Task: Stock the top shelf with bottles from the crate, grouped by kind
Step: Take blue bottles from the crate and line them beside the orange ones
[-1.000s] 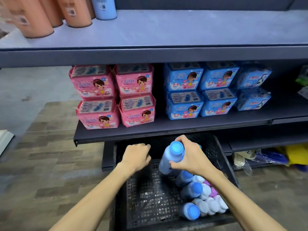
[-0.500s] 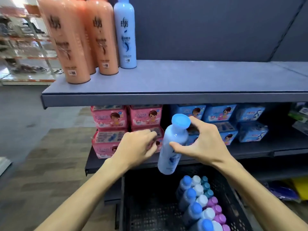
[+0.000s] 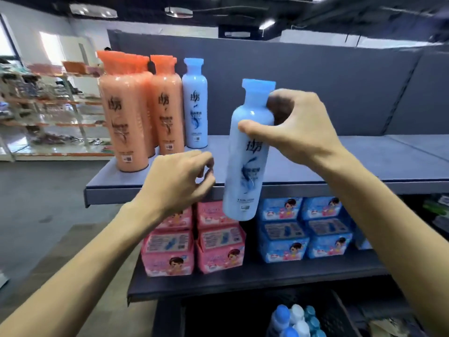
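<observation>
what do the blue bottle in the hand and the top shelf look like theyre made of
Blue bottle: likely glossy plastic; a highlight shines on its shoulder. Top shelf: probably painted metal, matte grey with a thin folded front edge.

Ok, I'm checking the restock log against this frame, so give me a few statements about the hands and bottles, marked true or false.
1. The right hand grips a blue bottle near its neck. True.
2. That bottle stands on the top shelf. False: it is held in the air in front of the shelf's edge.
3. A shelved blue bottle stands right of the orange bottles. True.
4. The left hand holds an orange bottle. False: it holds nothing.
</observation>
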The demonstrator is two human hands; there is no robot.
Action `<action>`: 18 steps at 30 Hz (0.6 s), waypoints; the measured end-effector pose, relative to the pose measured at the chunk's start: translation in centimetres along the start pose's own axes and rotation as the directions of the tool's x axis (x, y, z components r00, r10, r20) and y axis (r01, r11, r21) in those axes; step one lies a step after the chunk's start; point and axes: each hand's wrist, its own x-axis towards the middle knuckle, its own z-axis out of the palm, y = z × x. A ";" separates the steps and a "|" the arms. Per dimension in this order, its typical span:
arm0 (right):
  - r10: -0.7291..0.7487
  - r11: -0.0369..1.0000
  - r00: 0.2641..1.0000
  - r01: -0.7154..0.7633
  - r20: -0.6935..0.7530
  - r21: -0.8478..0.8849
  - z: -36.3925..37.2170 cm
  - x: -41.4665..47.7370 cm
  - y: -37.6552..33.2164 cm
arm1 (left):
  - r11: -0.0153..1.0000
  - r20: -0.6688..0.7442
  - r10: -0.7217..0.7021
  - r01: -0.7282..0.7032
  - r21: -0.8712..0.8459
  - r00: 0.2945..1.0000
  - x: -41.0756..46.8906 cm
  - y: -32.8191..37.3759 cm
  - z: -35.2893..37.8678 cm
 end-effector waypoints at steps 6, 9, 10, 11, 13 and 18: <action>-0.036 0.998 0.999 0.036 -0.004 -0.057 1.1 5.7 -0.9 | 0.996 -0.001 -0.028 0.028 0.084 1.000 3.1 -2.6 -1.4; -0.049 0.996 0.999 0.050 0.011 -0.070 2.4 7.4 -0.3 | 0.993 -0.011 -0.039 0.040 0.115 0.999 4.2 -3.5 -1.3; -0.044 0.997 0.999 0.045 0.014 -0.070 3.0 7.8 -0.1 | 0.990 -0.016 -0.049 0.051 0.129 0.999 4.5 -3.9 -1.2; -0.037 0.996 0.999 0.038 0.014 -0.076 3.6 8.3 0.2 | 0.987 -0.017 -0.065 0.066 0.143 0.998 4.8 -4.2 -1.0; -0.028 0.995 0.999 0.030 0.020 -0.092 5.0 9.2 0.5 | 0.980 -0.011 -0.100 0.100 0.170 0.995 5.2 -4.8 -0.7; -0.014 0.995 1.000 0.013 -0.006 -0.096 7.0 10.2 1.0 | 0.971 -0.013 -0.143 0.143 0.191 0.990 4.9 -5.7 0.3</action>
